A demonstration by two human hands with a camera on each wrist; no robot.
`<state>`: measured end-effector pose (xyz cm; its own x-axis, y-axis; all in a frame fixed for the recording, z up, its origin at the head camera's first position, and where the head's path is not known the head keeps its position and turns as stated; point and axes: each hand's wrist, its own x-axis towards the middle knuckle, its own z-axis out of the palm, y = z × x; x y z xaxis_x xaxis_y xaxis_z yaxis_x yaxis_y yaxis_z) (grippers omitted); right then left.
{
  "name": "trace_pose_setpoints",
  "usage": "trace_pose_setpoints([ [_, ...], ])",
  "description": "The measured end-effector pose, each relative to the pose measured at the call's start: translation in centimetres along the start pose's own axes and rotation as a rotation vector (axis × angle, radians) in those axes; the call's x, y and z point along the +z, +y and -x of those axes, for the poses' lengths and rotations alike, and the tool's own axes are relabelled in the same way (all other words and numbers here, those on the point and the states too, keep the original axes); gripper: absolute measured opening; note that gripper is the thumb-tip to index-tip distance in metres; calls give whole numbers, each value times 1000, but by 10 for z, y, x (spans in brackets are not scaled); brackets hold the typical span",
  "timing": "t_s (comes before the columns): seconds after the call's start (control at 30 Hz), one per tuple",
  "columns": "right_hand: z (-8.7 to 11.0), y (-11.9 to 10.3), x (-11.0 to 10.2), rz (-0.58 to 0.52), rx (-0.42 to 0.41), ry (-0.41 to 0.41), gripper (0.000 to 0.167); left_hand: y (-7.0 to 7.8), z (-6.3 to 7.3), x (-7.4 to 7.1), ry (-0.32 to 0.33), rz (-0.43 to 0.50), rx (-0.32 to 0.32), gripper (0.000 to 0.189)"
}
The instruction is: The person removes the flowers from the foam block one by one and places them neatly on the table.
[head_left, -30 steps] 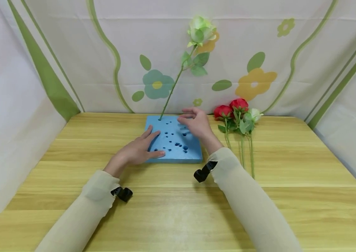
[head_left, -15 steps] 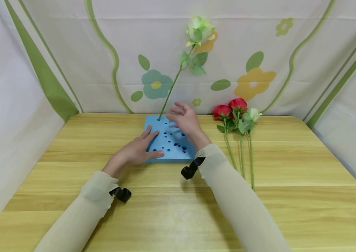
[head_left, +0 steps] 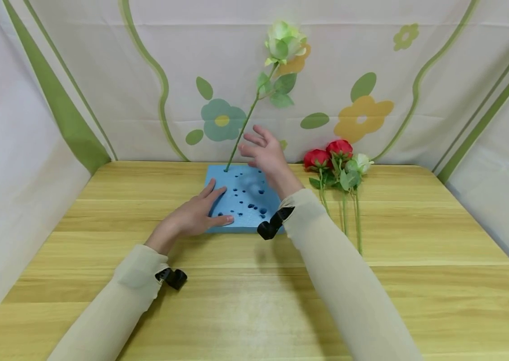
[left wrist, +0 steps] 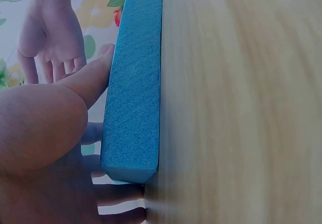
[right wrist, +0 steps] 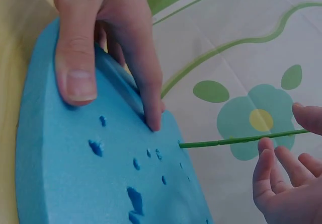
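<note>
A light blue foam block [head_left: 252, 198] with several holes lies on the table. My left hand [head_left: 193, 213] rests at its left edge, thumb and index finger straight on top, other fingers past the edge in the left wrist view. A pale green-white artificial rose [head_left: 285, 42] stands in a back-left hole, its long stem leaning right. My right hand [head_left: 268, 153] hovers above the block's back, beside that stem. In the right wrist view its thumb and loosely bent fingers lie on either side of the green stem [right wrist: 221, 142], without plainly touching it.
Right of the block, two red roses [head_left: 339, 149] and a white rose [head_left: 362, 163] lie on the wooden table [head_left: 218, 311], stems toward the front. A flower-print curtain [head_left: 160, 50] hangs behind the table, with white cloth at both sides.
My right hand has moved left and then up toward the standing rose's stem, its fingers spreading a little. The left hand, block and rose have stayed in place.
</note>
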<state>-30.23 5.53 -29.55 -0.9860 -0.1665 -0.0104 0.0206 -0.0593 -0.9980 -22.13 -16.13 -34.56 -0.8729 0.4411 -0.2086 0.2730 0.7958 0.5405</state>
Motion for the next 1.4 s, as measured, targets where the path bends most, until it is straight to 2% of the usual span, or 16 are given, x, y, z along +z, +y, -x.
trace_pose_setpoints([
  [0.33,-4,-4,4,-28,2,-12,72,0,0,0,-5,3,3,92],
  [0.6,-5,-11,5,-115,-45,-35,72,1,0,-1,1,2,6,92],
  [0.73,-6,-15,5,-124,-67,-4,66,1,0,-1,2,0,7,92],
  [1.03,1,-15,4,45,-104,87,29,0,1,-1,3,0,8,92],
  [1.4,16,-10,-3,284,-94,223,23,2,0,-1,4,-14,-2,92],
])
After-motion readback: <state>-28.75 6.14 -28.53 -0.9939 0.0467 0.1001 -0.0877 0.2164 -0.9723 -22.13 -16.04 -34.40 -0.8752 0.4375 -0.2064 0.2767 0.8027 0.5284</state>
